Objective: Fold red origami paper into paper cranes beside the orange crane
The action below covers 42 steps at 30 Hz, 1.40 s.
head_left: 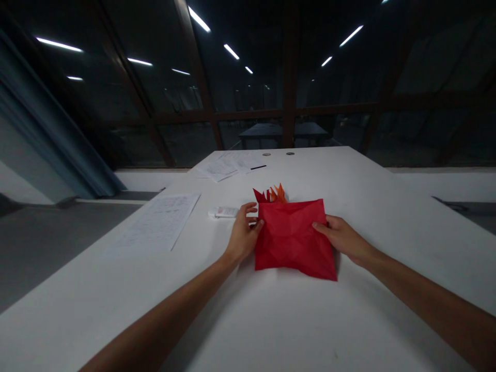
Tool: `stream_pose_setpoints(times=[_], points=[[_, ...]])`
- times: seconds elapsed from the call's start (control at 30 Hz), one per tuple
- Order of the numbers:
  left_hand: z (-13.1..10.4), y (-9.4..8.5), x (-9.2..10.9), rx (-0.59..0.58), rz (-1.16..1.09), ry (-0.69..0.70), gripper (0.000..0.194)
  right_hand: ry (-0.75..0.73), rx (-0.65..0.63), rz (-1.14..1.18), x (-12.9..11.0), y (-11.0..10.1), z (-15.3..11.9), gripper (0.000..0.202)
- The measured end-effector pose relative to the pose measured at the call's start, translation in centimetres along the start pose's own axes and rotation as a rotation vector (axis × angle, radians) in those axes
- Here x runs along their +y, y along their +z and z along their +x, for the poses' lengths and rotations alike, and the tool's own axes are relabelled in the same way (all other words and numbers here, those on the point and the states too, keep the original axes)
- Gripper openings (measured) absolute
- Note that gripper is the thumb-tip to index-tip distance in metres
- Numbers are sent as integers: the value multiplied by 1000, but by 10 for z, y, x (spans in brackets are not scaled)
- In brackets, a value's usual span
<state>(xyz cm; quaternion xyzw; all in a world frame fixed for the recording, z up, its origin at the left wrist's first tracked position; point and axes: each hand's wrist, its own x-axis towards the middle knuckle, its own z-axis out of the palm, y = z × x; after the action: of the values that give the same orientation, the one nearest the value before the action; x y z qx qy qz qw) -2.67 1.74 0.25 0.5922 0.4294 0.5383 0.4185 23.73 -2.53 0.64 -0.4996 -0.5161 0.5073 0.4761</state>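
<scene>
A red sheet of paper [292,240], marked with creases, is held up at a slant above the white table. My right hand [341,237] pinches its right edge, thumb on the near face and fingers behind. At the left edge is my left hand [245,230], its thumb against the paper and its other fingers bent and slightly apart. Just beyond the sheet's top edge stand pointed folded-paper pieces, a red one [260,196] and an orange one [279,193]. Their lower parts are hidden behind the sheet.
A white tube-like item [222,212] lies left of my left hand. Printed sheets [155,222] rest at the table's left, with more papers [225,166] and a thin black strip [258,167] farther back. Two small round discs sit near the far edge, before dark windows.
</scene>
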Motion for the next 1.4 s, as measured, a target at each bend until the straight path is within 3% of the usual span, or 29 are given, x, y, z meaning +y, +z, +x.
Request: stream_pose_setpoints(times=[0.17, 0.27, 0.4, 0.5, 0.6, 0.7, 0.8, 0.93, 1.1, 1.4], points=[[-6, 6, -1, -151, -75, -140, 80, -27, 29, 11, 11, 2, 2, 26], [-9, 6, 0, -224, -135, -156, 84, 4, 44, 107, 10, 1, 2, 31], [-7, 3, 2, -248, -247, -234, 67, 35, 106, 192, 5, -3, 0, 67], [-3, 0, 0, -222, -268, -280, 43, 1, 67, 195, 5, -5, -1, 82], [1, 0, -4, -183, -301, -278, 29, -49, 49, 206, 9, -6, 0, 77], [5, 0, -6, -204, -372, -308, 22, -59, 72, 160, 17, -9, 6, 48], [7, -3, -6, -243, -440, -329, 34, -41, 101, 175, 23, -13, 15, 21], [8, -8, -6, -328, -483, -335, 54, -5, 27, 250, 22, -21, 19, 35], [7, -11, -5, -336, -424, -275, 48, -23, -134, 205, 17, -29, 17, 57], [15, -8, -16, -243, -334, -199, 27, -100, -154, 83, 15, -26, 12, 54]])
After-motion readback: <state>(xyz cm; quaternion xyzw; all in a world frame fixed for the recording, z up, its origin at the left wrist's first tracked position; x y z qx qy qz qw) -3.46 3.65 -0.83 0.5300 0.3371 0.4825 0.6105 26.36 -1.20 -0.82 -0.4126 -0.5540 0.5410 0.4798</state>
